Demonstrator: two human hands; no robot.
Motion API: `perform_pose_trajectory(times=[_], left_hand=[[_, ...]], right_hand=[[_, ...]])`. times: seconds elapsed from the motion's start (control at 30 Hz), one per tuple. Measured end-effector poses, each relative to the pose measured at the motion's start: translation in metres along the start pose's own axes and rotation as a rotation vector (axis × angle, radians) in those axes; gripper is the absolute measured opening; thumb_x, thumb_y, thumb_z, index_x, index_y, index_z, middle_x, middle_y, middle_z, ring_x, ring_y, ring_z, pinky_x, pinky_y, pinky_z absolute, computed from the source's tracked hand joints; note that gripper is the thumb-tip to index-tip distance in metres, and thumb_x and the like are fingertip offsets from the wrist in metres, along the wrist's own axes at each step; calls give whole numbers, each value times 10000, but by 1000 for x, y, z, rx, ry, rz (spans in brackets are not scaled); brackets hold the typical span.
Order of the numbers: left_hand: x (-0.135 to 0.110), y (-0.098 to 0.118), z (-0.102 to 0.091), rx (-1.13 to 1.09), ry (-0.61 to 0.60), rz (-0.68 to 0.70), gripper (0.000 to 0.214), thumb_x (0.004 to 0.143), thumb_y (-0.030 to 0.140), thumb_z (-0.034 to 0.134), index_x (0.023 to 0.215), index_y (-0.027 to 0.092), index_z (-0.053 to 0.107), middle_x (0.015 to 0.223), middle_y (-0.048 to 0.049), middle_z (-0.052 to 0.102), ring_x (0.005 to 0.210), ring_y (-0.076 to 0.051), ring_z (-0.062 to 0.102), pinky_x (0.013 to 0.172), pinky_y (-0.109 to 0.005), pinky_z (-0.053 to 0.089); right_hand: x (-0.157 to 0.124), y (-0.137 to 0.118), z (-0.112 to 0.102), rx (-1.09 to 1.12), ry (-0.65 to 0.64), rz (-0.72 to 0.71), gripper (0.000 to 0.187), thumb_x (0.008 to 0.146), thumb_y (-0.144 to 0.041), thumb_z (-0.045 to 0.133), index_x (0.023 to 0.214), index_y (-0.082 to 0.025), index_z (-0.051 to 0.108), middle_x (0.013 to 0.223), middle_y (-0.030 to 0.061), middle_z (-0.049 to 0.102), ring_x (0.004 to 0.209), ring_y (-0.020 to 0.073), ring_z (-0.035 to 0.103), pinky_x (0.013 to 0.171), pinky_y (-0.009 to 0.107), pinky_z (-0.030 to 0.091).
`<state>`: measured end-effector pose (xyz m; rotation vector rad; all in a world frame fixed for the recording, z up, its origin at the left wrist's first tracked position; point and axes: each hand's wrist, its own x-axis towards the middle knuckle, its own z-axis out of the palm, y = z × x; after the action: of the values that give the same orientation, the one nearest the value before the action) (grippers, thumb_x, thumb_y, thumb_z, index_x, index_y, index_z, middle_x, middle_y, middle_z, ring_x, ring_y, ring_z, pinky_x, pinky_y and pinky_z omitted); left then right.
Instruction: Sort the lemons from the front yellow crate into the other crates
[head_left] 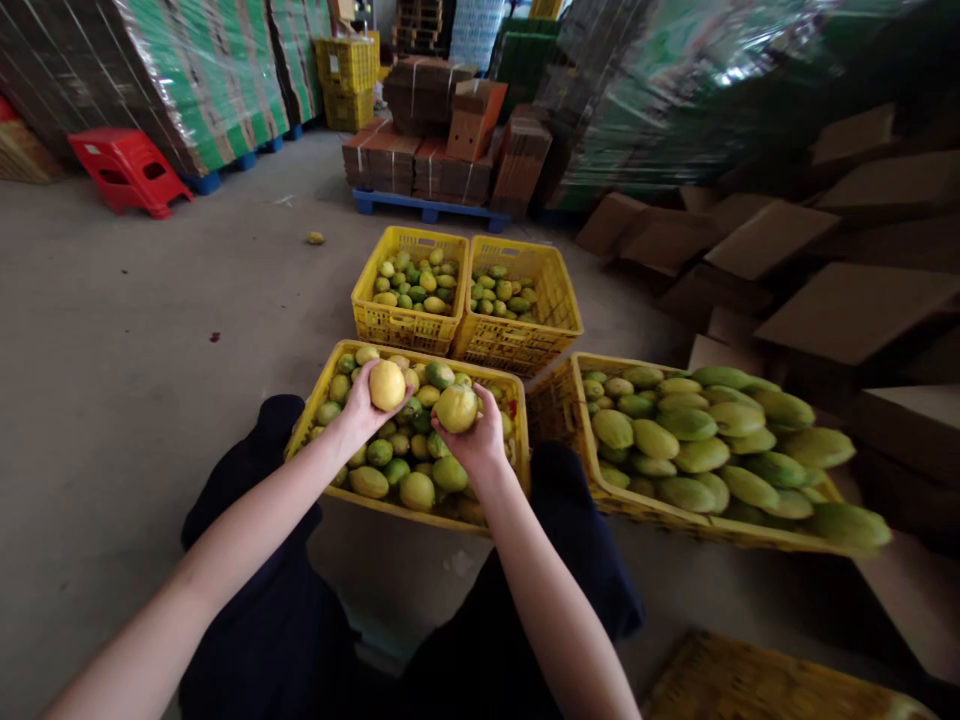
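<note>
My left hand (365,402) is closed around a smooth yellow lemon (387,385), held up over the near crate. In my right hand (482,436) there is a yellow-green lemon (456,409), its pointed tip facing up toward me. Both hands are above a yellow plastic crate (409,513) between my knees. Many green and yellow lemons (417,491) fill it, partly covered by my hands and forearms.
Two yellow crates (409,322) (517,345) with similar fruit stand just beyond. At right, another yellow crate (582,420) is heaped with longer green-yellow fruits (701,457). Cardboard boxes (862,310) pile up farther right. A red stool (129,170) and a loose fruit (315,238) are on the floor.
</note>
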<state>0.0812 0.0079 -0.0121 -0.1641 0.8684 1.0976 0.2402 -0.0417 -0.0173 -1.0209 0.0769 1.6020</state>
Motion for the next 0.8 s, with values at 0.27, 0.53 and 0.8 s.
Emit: perform_pose_trajectory(times=[0.27, 0.53, 0.8], left_hand=[[-17, 2, -5, 54, -205, -37, 365, 916, 282, 470, 1204, 181, 670, 856, -98, 728, 690, -224, 716, 515, -287, 591], [-20, -18, 1, -134, -236, 38, 252, 910, 219, 493, 1021, 135, 703, 871, -93, 763, 775, -200, 741, 736, -302, 622], [-7, -32, -3, -170, -218, -4, 357, 911, 257, 487, 1186, 158, 691, 965, -79, 778, 783, -204, 739, 765, -333, 608]], right_hand=[[-2, 2, 0, -10, -287, -26, 350, 931, -465, 490, 1052, -181, 657, 764, 76, 759, 474, 175, 642, 350, 223, 448], [8, 11, 6, 142, -275, -148, 251, 844, -366, 558, 935, -181, 702, 781, 66, 768, 719, 203, 733, 647, 313, 621], [21, 33, 1, 256, -179, -148, 186, 824, -369, 586, 867, -219, 687, 878, 41, 773, 873, 200, 742, 793, 334, 626]])
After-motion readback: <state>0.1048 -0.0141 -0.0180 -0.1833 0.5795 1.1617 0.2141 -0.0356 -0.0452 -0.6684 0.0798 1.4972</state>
